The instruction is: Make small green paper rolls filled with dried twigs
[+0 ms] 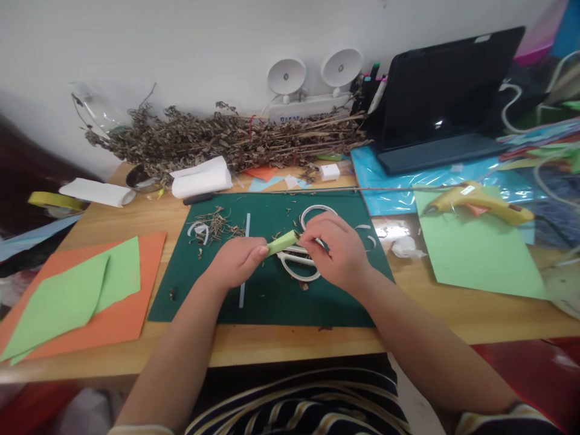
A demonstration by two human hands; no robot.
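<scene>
My left hand (240,260) is closed around one end of a small folded light-green paper tube (283,243). At the tube's other end, where dark brown dried bits show, my right hand (335,251) has its fingertips pinched together. What these fingertips hold is too small to make out. Scissors with white handles (299,275) lie beneath my hands on a dark green cutting mat (194,302). A heap of dried stems (216,226) and curled white paper strips sit on the mat's left side. One straight white strip (241,296) runs beside my left hand.
Behind the mat lies a long bundle of dried plants (203,136). Orange paper (151,260) and green sheets (67,302) are at left. A yellow glue gun (484,202) rests on green paper (489,260) at right, near a dark tablet (448,90).
</scene>
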